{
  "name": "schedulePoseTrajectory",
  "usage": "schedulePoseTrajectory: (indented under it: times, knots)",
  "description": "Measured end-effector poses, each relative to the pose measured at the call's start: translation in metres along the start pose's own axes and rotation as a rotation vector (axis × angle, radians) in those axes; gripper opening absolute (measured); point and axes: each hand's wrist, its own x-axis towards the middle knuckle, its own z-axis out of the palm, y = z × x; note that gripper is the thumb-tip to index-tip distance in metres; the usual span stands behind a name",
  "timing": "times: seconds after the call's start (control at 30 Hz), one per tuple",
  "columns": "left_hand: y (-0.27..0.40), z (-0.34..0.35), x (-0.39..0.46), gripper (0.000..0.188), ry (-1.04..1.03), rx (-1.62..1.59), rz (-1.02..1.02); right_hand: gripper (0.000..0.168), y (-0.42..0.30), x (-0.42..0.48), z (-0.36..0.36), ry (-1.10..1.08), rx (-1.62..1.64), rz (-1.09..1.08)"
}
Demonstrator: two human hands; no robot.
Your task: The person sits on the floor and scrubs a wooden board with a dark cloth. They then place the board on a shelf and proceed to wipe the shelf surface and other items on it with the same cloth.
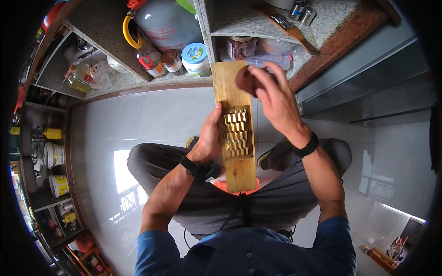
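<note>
A long wooden board grater (234,82) with a metal plate of raised teeth (237,132) points away from me above my lap. On its left edge my left hand (209,134) grips it, the thumb along the side. Over the board's far right edge, my right hand (276,96) holds a dark reddish-brown, rounded flat piece (248,81), blurred, its material unclear. Whether that piece touches the wood cannot be told. Beneath the board's near end, part of an orange-red plastic container (221,185) shows between my legs.
Open shelves ahead hold a large jar (165,24), a blue-lidded tub (196,59), a brown-lidded jar (171,61) and a clear jar (240,48). A wood-handled grater (293,32) lies on the upper right shelf. Grey cabinet fronts (362,76) stand at right.
</note>
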Motion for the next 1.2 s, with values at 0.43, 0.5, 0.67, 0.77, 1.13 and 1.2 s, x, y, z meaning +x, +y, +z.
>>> schedulePoseTrajectory:
  times: [0.43,0.5,0.67,0.77,1.13,1.2]
  knots:
    - [-0.012,0.008,-0.009,0.055,-0.106,0.064,0.018,0.034,0.037,0.002,0.013,0.096,-0.071,0.112]
    - [-0.007,0.016,-0.011,0.056,-0.155,0.027,0.009,0.036,0.064,0.01,0.008,0.121,0.235,0.369]
    - [0.007,0.005,-0.004,0.054,-0.117,0.04,0.115,0.04,0.017,0.016,-0.019,-0.054,0.904,0.586]
    - [0.009,0.002,0.002,0.054,-0.015,0.01,0.136,0.043,0.024,-0.007,0.016,-0.193,0.719,0.401]
    - [0.06,-0.03,0.005,0.055,0.224,-0.139,0.45,0.043,0.004,-0.031,0.013,-0.626,0.609,0.261]
    - [0.069,-0.034,0.004,0.053,0.259,-0.153,0.51,0.04,0.009,-0.033,0.009,-0.718,0.535,0.282]
